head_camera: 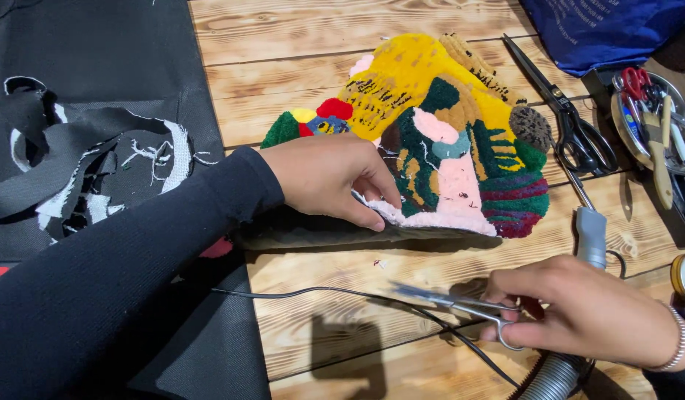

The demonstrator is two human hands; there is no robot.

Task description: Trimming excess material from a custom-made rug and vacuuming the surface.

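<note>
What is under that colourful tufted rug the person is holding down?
The tufted rug lies on a wooden table. The left hand lifts its near edge, showing a dark backing layer beneath. What lies under its middle is covered.

Blue printed bag [605, 30], top right corner

A wooden plank table [313, 30] carries a multicoloured tufted rug [446, 133], black scissors [572, 118], black fabric [98, 89] and a black cable [342, 296].
</note>
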